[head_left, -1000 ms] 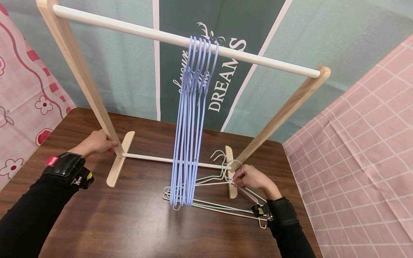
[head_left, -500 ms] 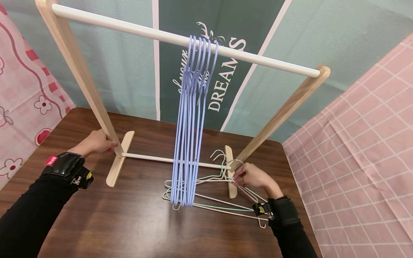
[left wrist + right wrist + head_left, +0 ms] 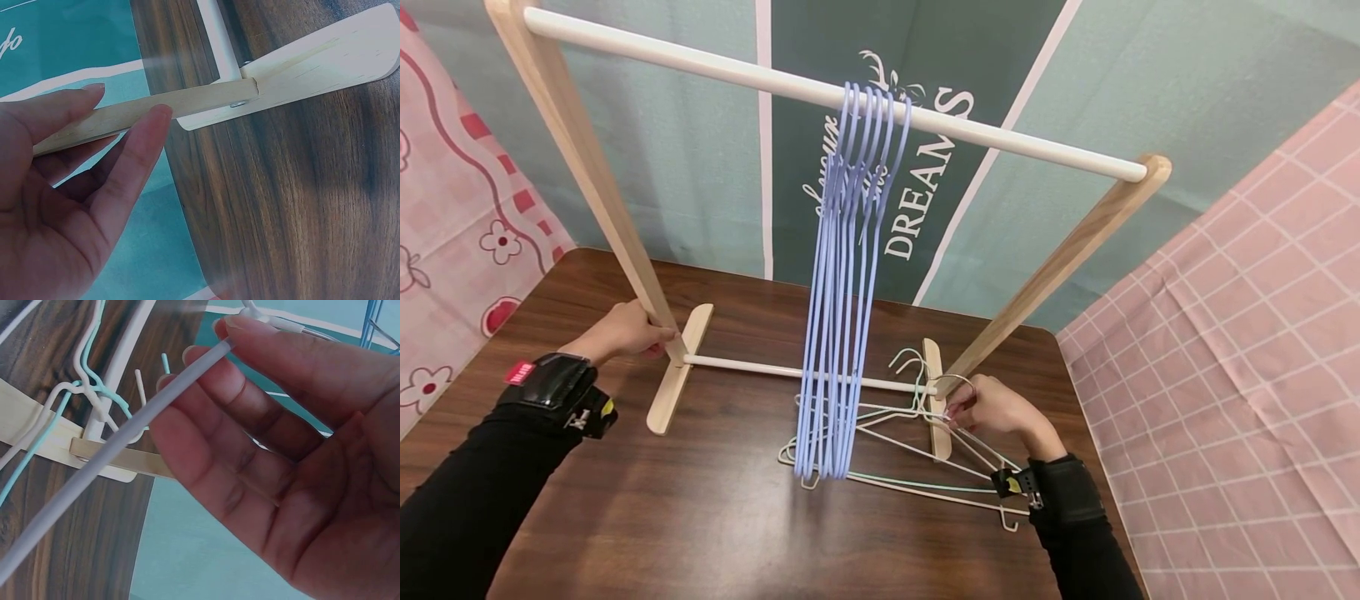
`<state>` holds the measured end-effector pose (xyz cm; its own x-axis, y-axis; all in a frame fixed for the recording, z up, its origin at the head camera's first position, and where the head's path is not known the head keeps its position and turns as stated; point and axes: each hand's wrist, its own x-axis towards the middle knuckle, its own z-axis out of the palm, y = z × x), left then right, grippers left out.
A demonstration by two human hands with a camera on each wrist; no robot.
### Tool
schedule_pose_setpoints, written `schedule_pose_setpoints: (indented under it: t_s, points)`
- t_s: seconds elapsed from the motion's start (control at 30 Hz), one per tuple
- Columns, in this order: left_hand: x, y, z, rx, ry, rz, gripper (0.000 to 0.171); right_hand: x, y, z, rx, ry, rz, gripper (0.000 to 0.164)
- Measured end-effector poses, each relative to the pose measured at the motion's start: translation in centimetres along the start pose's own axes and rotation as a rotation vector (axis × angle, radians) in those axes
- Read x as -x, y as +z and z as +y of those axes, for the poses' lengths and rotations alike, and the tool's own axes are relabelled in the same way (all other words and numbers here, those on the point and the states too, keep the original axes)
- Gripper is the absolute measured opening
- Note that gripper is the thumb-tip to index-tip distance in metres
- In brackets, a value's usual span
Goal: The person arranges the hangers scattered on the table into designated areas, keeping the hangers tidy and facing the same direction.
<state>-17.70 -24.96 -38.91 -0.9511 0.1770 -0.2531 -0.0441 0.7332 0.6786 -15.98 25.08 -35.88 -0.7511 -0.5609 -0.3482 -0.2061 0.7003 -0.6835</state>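
My left hand [image 3: 625,329] grips the lower part of the rack's left wooden post [image 3: 597,187]. In the left wrist view, thumb and fingers lie on opposite sides of that post [image 3: 144,105]. At the rack's right foot [image 3: 942,442], my right hand [image 3: 996,408] pinches a white hanger [image 3: 925,454] close below its hook. The right wrist view shows the hanger's arm [image 3: 112,447] running out from between thumb and fingertips. Under it, a mint hanger [image 3: 910,483] and other pale hangers lie stacked on the table, their hooks [image 3: 904,354] beside the right foot.
Several blue hangers [image 3: 830,350] hang bunched on the white top rail [image 3: 700,63], in front of the held hanger's left end. A white lower bar [image 3: 745,367] joins the rack's feet. Patterned cloths hang behind and at both sides of the wooden table [image 3: 700,517].
The held white hanger has risen and tilted off the stack, its left end moving up behind the blue hangers. My right hand has shifted slightly right; my left hand stays put.
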Motion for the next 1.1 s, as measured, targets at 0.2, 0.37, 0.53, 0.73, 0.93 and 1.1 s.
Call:
schedule_pose_setpoints:
  t_s: [0.2,0.37,0.53,0.73,0.93,1.1]
  points:
    - [-0.1,0.1,0.0,0.010,-0.011,-0.002,0.030,0.0,-0.3,-0.2,-0.010,-0.018,0.022,0.006]
    - [-0.1,0.1,0.0,-0.005,-0.003,0.001,0.030,0.0,-0.4,-0.5,0.018,-0.010,0.057,0.009]
    - [-0.1,0.1,0.1,-0.018,0.003,0.004,0.029,-0.1,-0.5,-0.8,0.040,0.011,0.092,0.012]
    - [-0.2,0.1,-0.1,-0.015,0.000,0.006,0.030,-0.2,-0.7,-1.4,0.050,0.025,0.108,0.008]
    - [-0.3,0.1,-0.2,-0.016,-0.007,0.006,0.031,0.0,-1.0,-1.8,0.077,0.017,0.110,0.013]
    - [-0.2,0.1,0.0,-0.030,-0.005,0.006,0.030,0.3,-1.2,-2.1,0.067,0.031,0.122,0.013]
